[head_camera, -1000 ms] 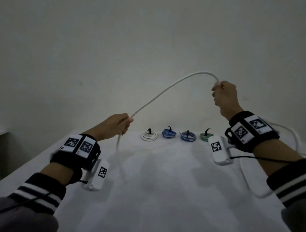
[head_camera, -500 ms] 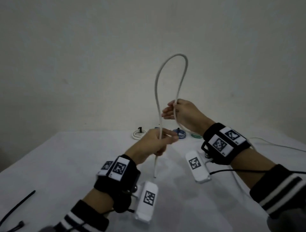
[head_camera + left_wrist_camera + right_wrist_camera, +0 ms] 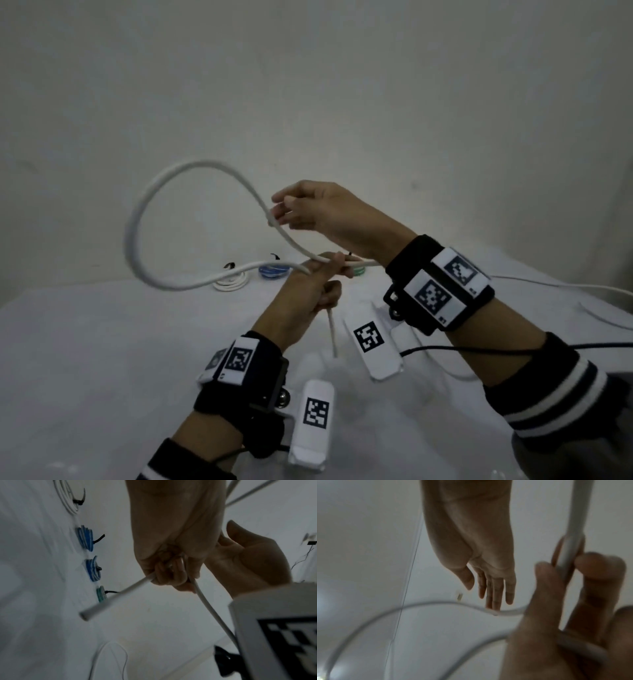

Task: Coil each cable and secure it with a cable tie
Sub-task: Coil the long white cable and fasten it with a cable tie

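A: Plain pale wall, and a desk (image 3: pixel 85 342) under a white cloth. Along its far edge sit coils already tied: a white coil (image 3: pixel 230 283), blue coils (image 3: pixel 273 270), a green one (image 3: pixel 358 271) mostly hidden behind the hands, each with a black cable tie (image 3: pixel 229 265) sticking up.

B: And the white cable (image 3: pixel 137 219) being worked?

A: It's in the air, above the desk, between the person and those coils. One round loop stands out to the left of both hands; its strands cross at the left hand (image 3: pixel 308 291).

B: How do the hands have it?

A: The left is closed in a fist round the crossing, the cut end (image 3: pixel 84 616) hanging out below. The right hand (image 3: pixel 329 212), higher and just beyond, has its fingers nearly straight, fingertips touching the upper strand, not clamping it.

B: So the next turn?

A: My guess is that it comes from the slack trailing off to the right, nearer the right hand. The cable looks smooth, round and springy, so the loop may open if the fist loosens.
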